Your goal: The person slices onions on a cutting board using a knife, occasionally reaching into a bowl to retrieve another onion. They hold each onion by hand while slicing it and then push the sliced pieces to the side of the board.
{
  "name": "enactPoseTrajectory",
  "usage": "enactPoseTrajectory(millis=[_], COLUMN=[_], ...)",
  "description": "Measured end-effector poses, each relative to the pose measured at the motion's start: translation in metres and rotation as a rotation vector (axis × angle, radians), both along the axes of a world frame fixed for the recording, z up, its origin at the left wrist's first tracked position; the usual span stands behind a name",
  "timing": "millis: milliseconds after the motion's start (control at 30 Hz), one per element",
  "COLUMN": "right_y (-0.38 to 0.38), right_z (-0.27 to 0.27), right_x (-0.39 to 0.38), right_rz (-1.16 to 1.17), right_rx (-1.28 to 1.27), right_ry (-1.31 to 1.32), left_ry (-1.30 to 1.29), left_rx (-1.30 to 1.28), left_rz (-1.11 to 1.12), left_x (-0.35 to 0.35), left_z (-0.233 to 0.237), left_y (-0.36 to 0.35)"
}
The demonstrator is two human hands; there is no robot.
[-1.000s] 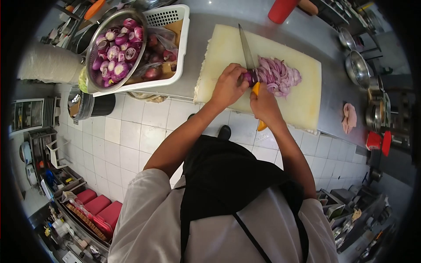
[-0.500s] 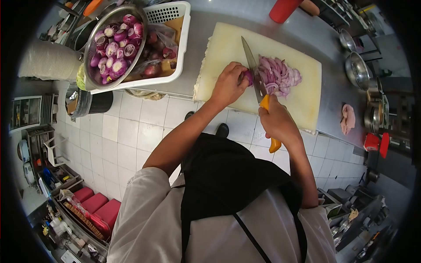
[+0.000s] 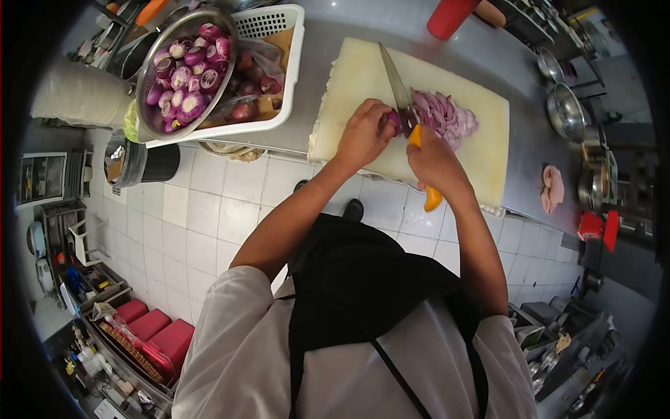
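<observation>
My left hand (image 3: pixel 365 133) is closed on a red onion (image 3: pixel 393 123) on the pale cutting board (image 3: pixel 349 77). In my right hand (image 3: pixel 436 164) is the orange handle of a large knife (image 3: pixel 395 78); its blade stands beside the onion and points toward the far edge of the board. Just right of the blade lies a pile of sliced onion (image 3: pixel 447 119). The side of the onion toward my palm is hidden by my fingers.
At the left, a metal colander (image 3: pixel 145 119) of peeled onions rests by a white crate (image 3: pixel 296 63) holding unpeeled ones. A red container (image 3: pixel 450 17) stands beyond the board. A pinkish cloth (image 3: pixel 552 189) lies at the right, near metal bowls (image 3: pixel 567 112).
My right hand and the knife have moved slightly forward and to the left, toward the far side of the board. My left hand has barely moved and still holds the onion.
</observation>
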State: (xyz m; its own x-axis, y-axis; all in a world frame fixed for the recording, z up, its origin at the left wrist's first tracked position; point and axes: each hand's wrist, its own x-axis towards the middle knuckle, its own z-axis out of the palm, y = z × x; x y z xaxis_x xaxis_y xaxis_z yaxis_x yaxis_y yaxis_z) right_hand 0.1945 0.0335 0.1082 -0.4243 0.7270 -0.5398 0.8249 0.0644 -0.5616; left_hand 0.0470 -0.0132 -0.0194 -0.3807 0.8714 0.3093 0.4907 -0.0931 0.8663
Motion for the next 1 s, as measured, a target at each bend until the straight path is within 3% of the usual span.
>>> enactPoseTrajectory(millis=[267,367,500,567,700,800,1000], right_y=[-0.028,-0.024,-0.008,0.001,0.011,-0.004,-0.026], right_z=[0.022,-0.036,-0.088,-0.066,-0.025,0.015,0.025], right_x=[0.009,0.018,0.006,-0.003,-0.007,-0.003,0.005], right_rz=[0.015,0.101,0.039,-0.034,-0.005,0.012,0.012], right_rx=[-0.024,0.21,0.247,0.104,0.046,-0.028,-0.046], right_ry=[-0.103,-0.047,0.067,0.09,0.093,-0.059,-0.108], left_ry=[-0.002,-0.009,-0.016,-0.014,0.03,-0.003,-0.011], left_rx=[0.015,0.036,0.041,0.04,0.031,-0.005,0.022], left_rz=[0.012,0.019,0.017,0.028,0.012,0.042,0.029], left_x=[0.0,0.001,0.0,-0.001,-0.001,0.001,0.001], left_z=[-0.004,-0.004,-0.005,-0.003,-0.002,0.002,-0.004], left_y=[0.002,0.002,0.004,0.004,0.002,0.001,0.003])
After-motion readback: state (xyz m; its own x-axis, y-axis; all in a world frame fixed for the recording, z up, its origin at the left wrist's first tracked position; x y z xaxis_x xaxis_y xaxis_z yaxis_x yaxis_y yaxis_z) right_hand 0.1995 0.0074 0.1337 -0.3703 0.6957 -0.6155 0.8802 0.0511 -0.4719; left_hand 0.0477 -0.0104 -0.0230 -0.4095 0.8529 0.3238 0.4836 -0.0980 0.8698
